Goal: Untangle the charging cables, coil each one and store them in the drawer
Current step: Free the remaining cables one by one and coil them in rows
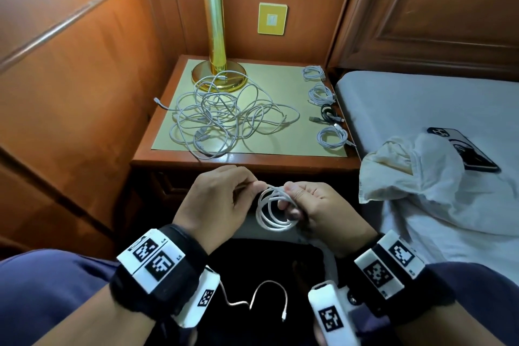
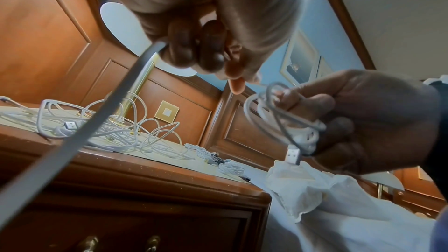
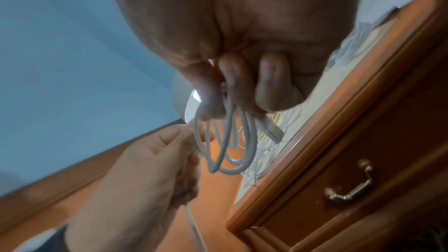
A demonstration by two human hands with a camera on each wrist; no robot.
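In front of the nightstand my right hand (image 1: 303, 202) holds a small coil of white cable (image 1: 273, 211) looped round its fingers, the USB plug (image 2: 292, 155) hanging beside them. My left hand (image 1: 224, 196) pinches the same cable's free run just left of the coil; its loose tail (image 1: 264, 296) droops over my lap. A tangle of white cables (image 1: 224, 115) lies on the nightstand top (image 1: 280, 81). Along the top's right edge sit several finished coils (image 1: 331, 136), one of them black (image 1: 330, 114). The drawer (image 3: 358, 189) below the top is closed.
A brass lamp (image 1: 214, 36) stands at the back of the nightstand, its base touching the tangle. A bed (image 1: 421, 109) lies to the right with a crumpled white cloth (image 1: 407, 177) and a phone (image 1: 466, 152). Wood panelling rises on the left.
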